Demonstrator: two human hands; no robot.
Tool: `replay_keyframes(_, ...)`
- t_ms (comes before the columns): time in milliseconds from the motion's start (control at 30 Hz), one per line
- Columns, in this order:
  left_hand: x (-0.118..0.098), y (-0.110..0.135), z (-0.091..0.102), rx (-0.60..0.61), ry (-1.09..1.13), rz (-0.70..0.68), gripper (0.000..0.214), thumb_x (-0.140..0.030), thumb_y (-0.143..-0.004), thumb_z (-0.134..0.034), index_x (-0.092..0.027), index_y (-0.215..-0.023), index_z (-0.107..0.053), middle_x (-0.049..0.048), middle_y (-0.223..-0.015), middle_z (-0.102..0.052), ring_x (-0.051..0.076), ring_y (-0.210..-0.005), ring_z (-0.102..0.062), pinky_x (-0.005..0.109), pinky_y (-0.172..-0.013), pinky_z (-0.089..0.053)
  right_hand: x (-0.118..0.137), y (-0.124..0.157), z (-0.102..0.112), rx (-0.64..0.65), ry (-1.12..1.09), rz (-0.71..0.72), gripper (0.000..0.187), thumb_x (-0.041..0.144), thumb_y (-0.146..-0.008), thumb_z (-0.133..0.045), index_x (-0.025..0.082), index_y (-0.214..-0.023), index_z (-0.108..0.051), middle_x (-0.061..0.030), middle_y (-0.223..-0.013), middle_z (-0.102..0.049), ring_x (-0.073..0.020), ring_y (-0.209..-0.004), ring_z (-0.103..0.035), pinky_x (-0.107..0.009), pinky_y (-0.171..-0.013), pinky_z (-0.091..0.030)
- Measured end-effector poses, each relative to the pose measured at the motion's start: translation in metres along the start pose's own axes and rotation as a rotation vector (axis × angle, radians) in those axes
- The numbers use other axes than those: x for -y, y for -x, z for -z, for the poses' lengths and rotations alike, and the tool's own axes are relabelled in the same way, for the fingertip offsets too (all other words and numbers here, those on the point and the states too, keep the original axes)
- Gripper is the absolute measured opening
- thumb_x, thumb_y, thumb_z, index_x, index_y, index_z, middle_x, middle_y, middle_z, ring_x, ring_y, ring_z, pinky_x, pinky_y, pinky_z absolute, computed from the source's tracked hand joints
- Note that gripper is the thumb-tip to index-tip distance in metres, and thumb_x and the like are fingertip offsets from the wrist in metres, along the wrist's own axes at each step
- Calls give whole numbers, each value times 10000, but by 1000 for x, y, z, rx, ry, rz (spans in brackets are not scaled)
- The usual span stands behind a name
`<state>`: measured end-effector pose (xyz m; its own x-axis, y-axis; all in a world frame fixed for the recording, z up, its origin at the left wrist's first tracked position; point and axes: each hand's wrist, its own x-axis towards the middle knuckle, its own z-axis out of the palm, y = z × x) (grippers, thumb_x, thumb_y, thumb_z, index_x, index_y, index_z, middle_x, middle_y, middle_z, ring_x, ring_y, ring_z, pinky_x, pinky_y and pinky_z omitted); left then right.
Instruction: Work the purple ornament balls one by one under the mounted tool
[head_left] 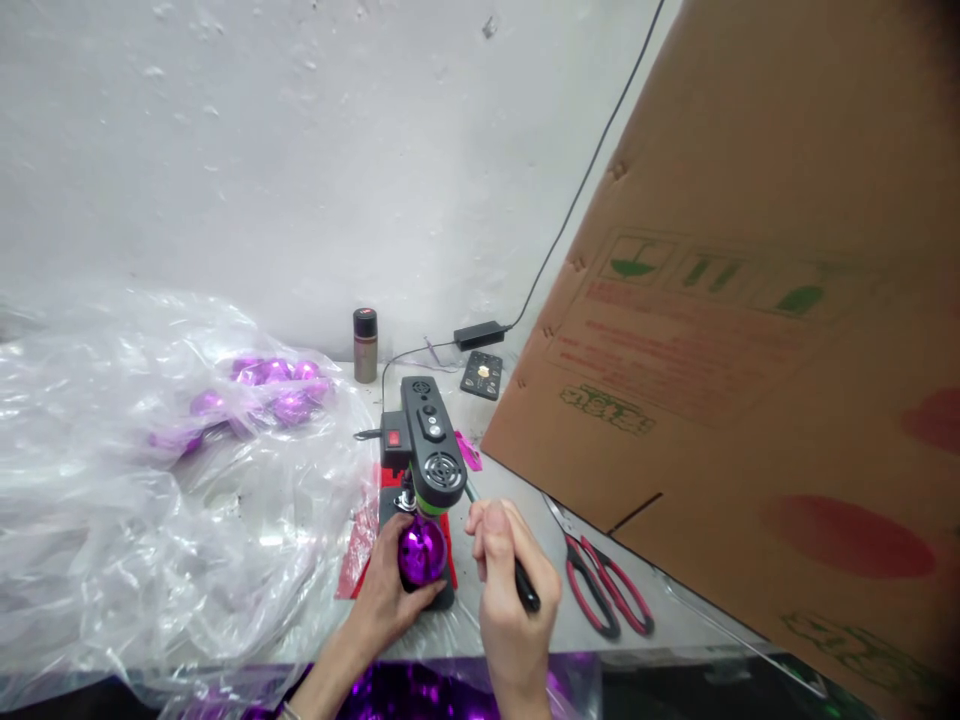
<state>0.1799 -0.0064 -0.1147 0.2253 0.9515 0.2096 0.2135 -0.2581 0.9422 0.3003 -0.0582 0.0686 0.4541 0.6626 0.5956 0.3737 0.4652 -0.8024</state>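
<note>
My left hand (pixel 390 590) is closed around a shiny purple bauble (pixel 424 550), thumb in front and fingers at the left. The bauble sits directly beneath the round end of a black machine head (pixel 435 440), over a dark base. To its right, my right hand (pixel 514 580) is wrapped round a black-handled rod (pixel 527 590). A thin shaft runs from that fist toward the machine head; whether it is joined to the machine, I cannot tell. A red switch (pixel 394 438) is on a box at the machine's left side. Red sheet material (pixel 364 545) lies under the base.
Clear plastic film (pixel 187 540) with purple baubles (pixel 277 380) inside covers the left. A large cardboard box (pixel 735 330) leans in from the right, beside red-handled scissors (pixel 607 590). Behind stand a bottle (pixel 365 345) and a black power adapter (pixel 480 335). More baubles (pixel 420 690) lie below the table edge.
</note>
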Motion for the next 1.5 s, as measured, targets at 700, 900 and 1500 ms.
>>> replay_keyframes(700,3,-6,-2,-41,-14,1,804,-386,-715,-865,-199,-1421,-529,183,-1401,-653,400,-1327,-633,644,-1166,-468,-34,23,-6,-64,-20,133,410,266,-1106,-441,221,-706,-520,8,-690,-543,-120,-541,-467,-279,-492,-327)
replay_keyframes(900,1,-4,-2,-25,-8,41,798,-363,-720,-849,-202,-1429,-519,176,-1413,-643,397,-1346,-615,641,-1175,-454,-40,24,-7,-104,-39,153,385,256,-1087,-470,222,-709,-531,16,-660,-552,-130,-545,-514,-288,-511,-347)
replay_keyframes(1500,-4,-7,-2,12,-23,82,832,-366,-699,-843,-171,-1428,-493,196,-1412,-622,416,-1359,-588,652,-1191,-416,-55,28,-10,-141,-101,228,399,229,-1072,-489,219,-674,-507,20,-645,-543,-136,-599,-552,-270,-545,-372)
